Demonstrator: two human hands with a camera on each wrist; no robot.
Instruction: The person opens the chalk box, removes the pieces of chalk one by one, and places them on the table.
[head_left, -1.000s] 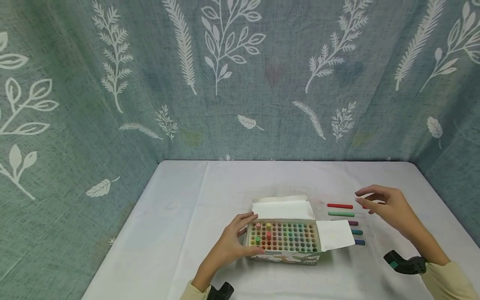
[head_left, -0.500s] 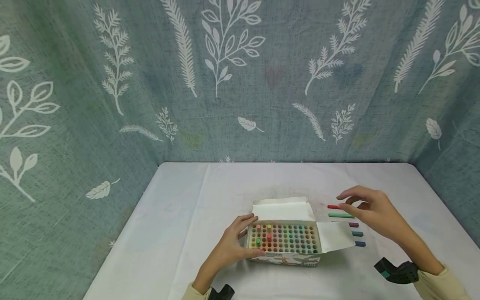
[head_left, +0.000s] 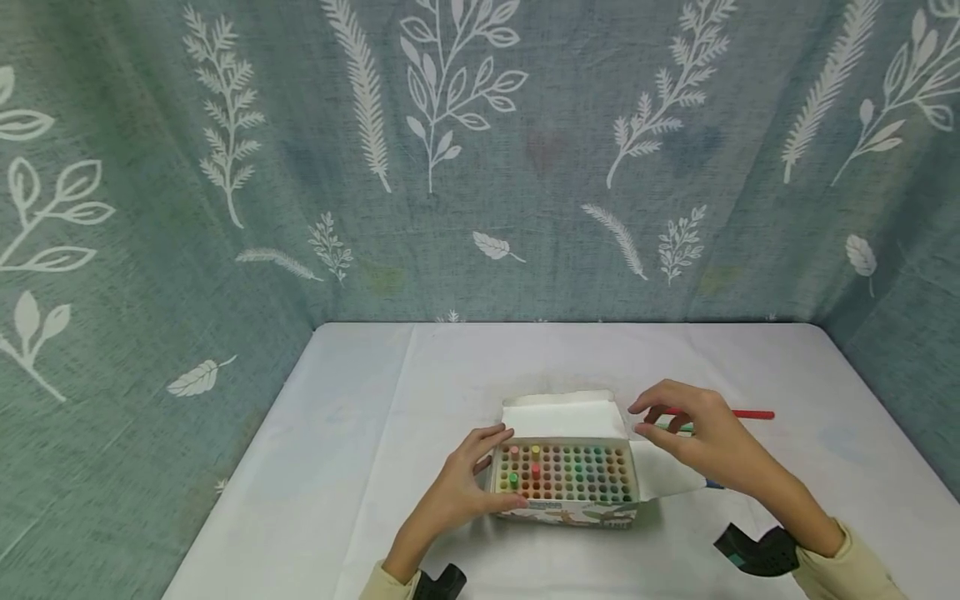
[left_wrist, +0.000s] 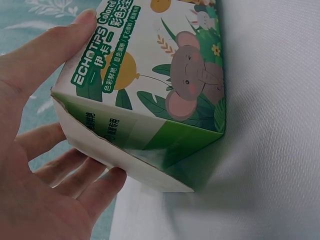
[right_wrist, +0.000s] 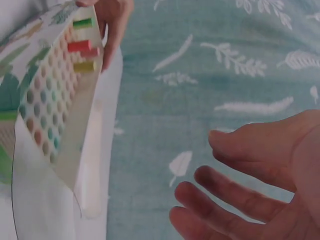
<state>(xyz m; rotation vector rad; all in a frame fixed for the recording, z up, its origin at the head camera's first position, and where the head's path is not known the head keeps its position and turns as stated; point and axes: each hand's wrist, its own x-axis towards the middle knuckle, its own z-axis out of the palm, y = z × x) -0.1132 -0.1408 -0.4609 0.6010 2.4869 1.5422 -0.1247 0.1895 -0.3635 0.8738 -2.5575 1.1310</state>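
An open cardboard box (head_left: 570,508) of coloured chalk sticks stands near the table's front; a few sticks at its left end stick up higher. My left hand (head_left: 465,483) grips the box's left end, thumb on the printed front and fingers round the far side (left_wrist: 85,175). The elephant-printed box (left_wrist: 165,85) fills the left wrist view. My right hand (head_left: 693,437) hovers just above the box's right flap (head_left: 667,475), fingers loosely curved and empty (right_wrist: 240,195). A red chalk stick (head_left: 752,414) lies on the cloth behind it; a green stick (head_left: 681,427) and a blue one (head_left: 715,484) peek out beside the hand.
A white cloth covers the table (head_left: 360,417), walled on three sides by a leaf-printed curtain (head_left: 450,167). The box's back flap (head_left: 562,415) stands open. Black wrist cameras (head_left: 753,554) sit at both cuffs.
My right hand has moved left, from over the loose sticks to above the box's right flap, covering most of the sticks. The left hand and box have stayed put.
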